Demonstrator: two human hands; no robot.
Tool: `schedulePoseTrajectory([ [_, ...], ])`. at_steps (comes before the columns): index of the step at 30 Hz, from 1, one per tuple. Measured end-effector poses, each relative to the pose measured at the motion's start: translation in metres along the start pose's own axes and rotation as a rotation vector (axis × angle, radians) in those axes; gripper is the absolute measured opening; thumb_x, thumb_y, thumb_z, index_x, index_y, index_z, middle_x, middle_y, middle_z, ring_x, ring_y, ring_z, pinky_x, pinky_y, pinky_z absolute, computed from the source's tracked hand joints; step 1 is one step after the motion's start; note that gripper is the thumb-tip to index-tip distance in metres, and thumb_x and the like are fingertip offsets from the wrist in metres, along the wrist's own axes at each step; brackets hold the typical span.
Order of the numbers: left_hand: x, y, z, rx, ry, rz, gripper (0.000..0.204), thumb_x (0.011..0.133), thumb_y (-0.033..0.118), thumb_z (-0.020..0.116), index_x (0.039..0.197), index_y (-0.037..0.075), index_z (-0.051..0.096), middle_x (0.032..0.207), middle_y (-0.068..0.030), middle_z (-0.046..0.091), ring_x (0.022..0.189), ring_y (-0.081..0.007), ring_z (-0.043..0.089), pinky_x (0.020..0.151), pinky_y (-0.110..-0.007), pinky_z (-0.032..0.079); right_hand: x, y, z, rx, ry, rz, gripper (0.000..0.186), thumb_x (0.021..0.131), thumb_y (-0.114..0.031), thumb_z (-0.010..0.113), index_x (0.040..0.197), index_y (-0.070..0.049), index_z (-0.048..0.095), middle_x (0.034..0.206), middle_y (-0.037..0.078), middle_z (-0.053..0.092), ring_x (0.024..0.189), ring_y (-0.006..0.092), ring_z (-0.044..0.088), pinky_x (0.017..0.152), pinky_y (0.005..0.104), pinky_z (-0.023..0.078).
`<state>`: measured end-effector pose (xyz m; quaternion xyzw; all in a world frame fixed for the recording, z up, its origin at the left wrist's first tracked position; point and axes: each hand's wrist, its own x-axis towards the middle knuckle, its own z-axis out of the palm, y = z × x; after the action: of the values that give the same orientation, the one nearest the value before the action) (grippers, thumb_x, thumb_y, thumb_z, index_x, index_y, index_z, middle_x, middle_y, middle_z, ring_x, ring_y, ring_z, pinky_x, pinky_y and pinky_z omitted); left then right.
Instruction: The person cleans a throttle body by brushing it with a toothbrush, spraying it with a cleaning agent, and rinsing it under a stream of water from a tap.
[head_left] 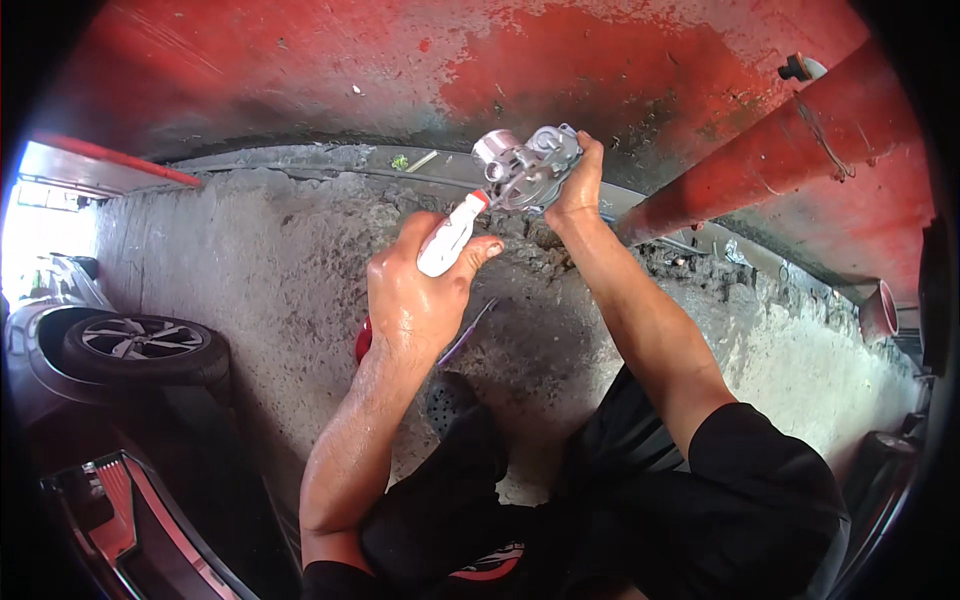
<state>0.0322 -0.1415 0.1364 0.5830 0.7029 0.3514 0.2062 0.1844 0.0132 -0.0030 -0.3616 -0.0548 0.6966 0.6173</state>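
Over on the far left a parked car's wheel (pixel 145 345) sat on the rough concrete ground (pixel 260 260), and moving in from there the left hand (pixel 420 295) was wrapped tight around a white spray bottle with a red tip (pixel 452 235), nozzle aimed up and to the right. Just past that tip the right hand (pixel 578 185) was gripping a silver metal engine part (pixel 525 165) by its right edge, held up in the air in front of the scuffed red wall (pixel 560 60). A red pipe (pixel 780 150) ran diagonally off to the right of it all.
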Motion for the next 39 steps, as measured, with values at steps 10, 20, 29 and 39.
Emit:
schedulePoseTrajectory([
  [10, -0.016, -0.117, -0.016, -0.407, 0.004, -0.246, 0.032, 0.081, 0.014, 0.079, 0.105, -0.001, 0.065, 0.091, -0.0085, 0.072, 0.084, -0.0157, 0.068, 0.077, -0.03, 0.053, -0.016, -0.016, 0.004, -0.056, -0.102, 0.138, 0.057, 0.089, -0.055, 0.037, 0.115, -0.01, 0.06, 0.113, 0.012, 0.063, 0.103, 0.0335, 0.061, 0.082, 0.0564, 0.051],
  [20, -0.099, -0.258, -0.001, -0.531, 0.36, -0.521, 0.033, 0.085, 0.011, 0.074, 0.116, 0.0, 0.066, 0.104, -0.0052, 0.069, 0.094, -0.0154, 0.063, 0.087, -0.031, 0.05, -0.004, -0.01, -0.047, 0.053, -0.392, 0.338, 0.06, 0.09, -0.06, 0.041, 0.119, -0.011, 0.06, 0.112, 0.016, 0.065, 0.097, 0.0355, 0.066, 0.085, 0.0587, 0.053],
  [29, -0.12, -0.301, 0.014, -0.252, 0.258, -0.505, 0.052, 0.078, 0.023, 0.083, 0.12, 0.002, 0.06, 0.109, -0.0088, 0.065, 0.099, -0.0213, 0.062, 0.089, -0.034, 0.049, 0.01, -0.019, -0.047, 0.245, -0.496, 0.673, 0.049, 0.09, -0.042, 0.055, 0.112, 0.001, 0.062, 0.099, 0.015, 0.067, 0.095, 0.0302, 0.065, 0.088, 0.0515, 0.054],
  [39, -0.134, -0.305, 0.009, -0.423, 0.155, -0.556, 0.065, 0.076, 0.016, 0.083, 0.131, -0.001, 0.052, 0.116, -0.0109, 0.064, 0.101, -0.0211, 0.063, 0.091, -0.034, 0.049, -0.006, -0.026, -0.03, 0.272, -0.45, 0.576, 0.052, 0.087, -0.044, 0.057, 0.108, 0.002, 0.063, 0.103, 0.015, 0.064, 0.101, 0.0302, 0.061, 0.084, 0.0538, 0.054],
])
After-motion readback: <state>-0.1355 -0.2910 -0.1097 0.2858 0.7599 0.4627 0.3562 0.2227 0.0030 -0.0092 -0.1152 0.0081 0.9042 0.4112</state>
